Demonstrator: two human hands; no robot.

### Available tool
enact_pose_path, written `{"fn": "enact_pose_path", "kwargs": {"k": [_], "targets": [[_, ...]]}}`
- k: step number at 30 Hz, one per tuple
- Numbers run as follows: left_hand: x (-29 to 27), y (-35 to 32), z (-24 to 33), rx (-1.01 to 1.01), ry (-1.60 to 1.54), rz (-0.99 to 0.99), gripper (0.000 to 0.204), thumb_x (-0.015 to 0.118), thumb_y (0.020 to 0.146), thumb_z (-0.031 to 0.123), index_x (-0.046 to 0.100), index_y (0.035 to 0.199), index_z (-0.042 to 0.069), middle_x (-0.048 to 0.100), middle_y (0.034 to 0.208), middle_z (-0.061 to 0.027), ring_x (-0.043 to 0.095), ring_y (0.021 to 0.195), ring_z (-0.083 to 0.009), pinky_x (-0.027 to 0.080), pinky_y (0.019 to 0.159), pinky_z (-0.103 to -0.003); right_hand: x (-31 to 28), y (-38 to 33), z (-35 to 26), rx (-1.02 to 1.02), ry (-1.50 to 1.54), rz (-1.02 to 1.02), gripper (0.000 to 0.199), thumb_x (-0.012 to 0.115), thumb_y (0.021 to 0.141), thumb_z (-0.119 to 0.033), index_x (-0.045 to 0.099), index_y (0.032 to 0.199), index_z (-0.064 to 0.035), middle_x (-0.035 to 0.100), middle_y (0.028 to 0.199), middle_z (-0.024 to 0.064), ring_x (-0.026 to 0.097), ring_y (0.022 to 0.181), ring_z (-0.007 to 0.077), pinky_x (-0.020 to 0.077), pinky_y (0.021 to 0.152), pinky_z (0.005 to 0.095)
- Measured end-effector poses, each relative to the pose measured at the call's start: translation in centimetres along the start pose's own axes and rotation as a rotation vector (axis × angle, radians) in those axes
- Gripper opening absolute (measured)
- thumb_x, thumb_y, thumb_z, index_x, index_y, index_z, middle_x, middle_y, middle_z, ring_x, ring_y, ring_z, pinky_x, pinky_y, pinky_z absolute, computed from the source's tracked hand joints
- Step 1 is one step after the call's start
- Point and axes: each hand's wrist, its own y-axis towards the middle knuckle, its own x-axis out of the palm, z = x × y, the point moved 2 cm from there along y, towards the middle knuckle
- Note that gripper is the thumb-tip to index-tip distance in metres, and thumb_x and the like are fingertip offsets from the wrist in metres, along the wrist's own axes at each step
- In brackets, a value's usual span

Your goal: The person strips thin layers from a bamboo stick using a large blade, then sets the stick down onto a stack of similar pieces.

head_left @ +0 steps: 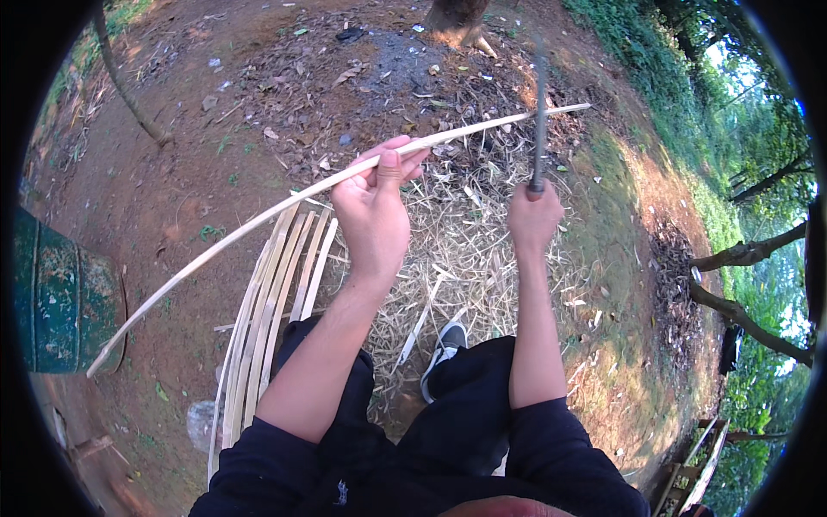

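Bamboo work is under way outdoors: the left hand [372, 207] is closed around a long pale bamboo strip [258, 220] that arcs from the lower left of the frame, beside a green metal drum [60, 297], up to the upper right, with the thumb pressed along its top edge. The right hand [534, 220] is clenched on the handle of a dark blade [539, 112] held upright, near the strip but apart from it as far as the picture shows. A bundle of finished-looking strips [271, 302] lies on the ground just left of the person's knee, so some splitting or trimming seems done; judging by the strip in hand, more shaving is probably left. Pale shavings and chaff [457, 250] litter the bare reddish dirt [172, 189] at centre frame, around a dark shoe [444, 345]. Dry leaves spread toward the top, a tree trunk base [457, 21] stands at upper centre, and grass and leaning branches fill the right edge
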Motion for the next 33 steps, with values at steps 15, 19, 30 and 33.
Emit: {"fn": "enact_pose_path", "kwargs": {"k": [15,19,30,33], "targets": [[1.4,-0.9,-2.0,-0.188,-0.229,-0.1,0.035,0.055,0.102,0.019,0.055,0.118,-0.012,0.064,0.116,-0.0212,0.065,0.11,-0.0261,0.055,0.098,-0.034,0.8,-5.6,-5.7,-0.289,0.326,-0.253,0.018,0.071,0.08,-0.008,0.055,0.077,-0.0015,0.059,0.056,0.0093,0.062,0.05,0.0193,0.0448,0.048,0.0343],[1.3,-0.7,-2.0,-0.224,-0.277,-0.12,0.039,0.054,0.102,0.021,0.053,0.12,-0.014,0.062,0.12,-0.0251,0.064,0.113,-0.0296,0.051,0.102,-0.04,1.0,-5.6,-5.7,-0.339,0.318,-0.226,0.018,0.071,0.078,-0.008,0.055,0.079,-0.0007,0.06,0.059,0.0159,0.065,0.052,0.0294,0.0471,0.051,0.037],[0.6,-0.5,-1.9,-0.193,-0.213,-0.173,0.031,0.051,0.103,0.015,0.054,0.119,-0.012,0.06,0.125,-0.0262,0.061,0.118,-0.0317,0.051,0.104,-0.042,0.0,-2.0,-1.0,-0.097,0.207,-0.043,0.019,0.064,0.084,-0.008,0.053,0.07,-0.0009,0.051,0.05,0.0043,0.048,0.045,0.0103,0.0385,0.047,0.0329],[1.1,-0.7,-2.1,-0.189,-0.211,-0.185,0.027,0.05,0.103,0.012,0.054,0.117,-0.01,0.061,0.124,-0.0259,0.061,0.118,-0.0316,0.05,0.106,-0.042,0.2,-2.9,-1.8,-0.163,0.237,-0.112,0.02,0.065,0.084,-0.009,0.053,0.07,-0.0017,0.052,0.05,0.0039,0.048,0.044,0.0098,0.0386,0.047,0.0329]]}}
